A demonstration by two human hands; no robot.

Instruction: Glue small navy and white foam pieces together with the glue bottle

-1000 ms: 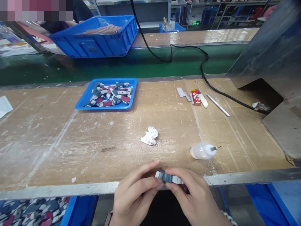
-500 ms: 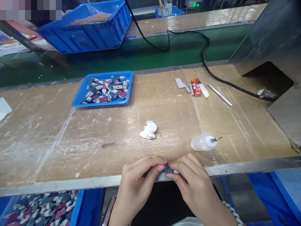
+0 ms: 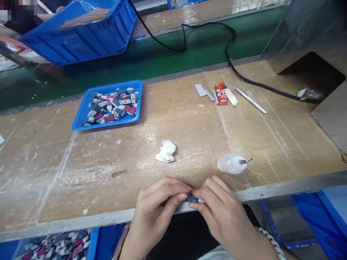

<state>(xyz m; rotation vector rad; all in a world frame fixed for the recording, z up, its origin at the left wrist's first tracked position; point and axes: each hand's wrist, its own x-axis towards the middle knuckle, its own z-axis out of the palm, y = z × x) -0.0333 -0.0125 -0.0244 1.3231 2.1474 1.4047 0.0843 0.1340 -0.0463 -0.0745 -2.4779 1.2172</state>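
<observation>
Between the fingertips of both hands is a small dark grey-blue piece (image 3: 192, 197) with a whitish end, mostly covered by the fingers. My left hand (image 3: 162, 202) pinches its left side with thumb and forefinger. On its right side my right hand (image 3: 217, 202) grips it the same way. Both hands are at the table's front edge. A translucent squeeze bottle (image 3: 231, 163) with a thin metal tip is just beyond my right hand. Crumpled white tissue (image 3: 166, 151) lies beyond my left hand.
A blue tray (image 3: 107, 127) of grey, white and dark red pieces stands back left. Back right lie a red packet (image 3: 221, 94), a craft knife (image 3: 249, 100) and grey strips. A black cable (image 3: 260, 85) runs to a metal housing (image 3: 306, 32). A large blue crate (image 3: 81, 45) stands behind.
The camera view has shifted, so the table's things sit a little further left in the picture. Both hands keep their pinch on the small piece, with only slight finger movement.
</observation>
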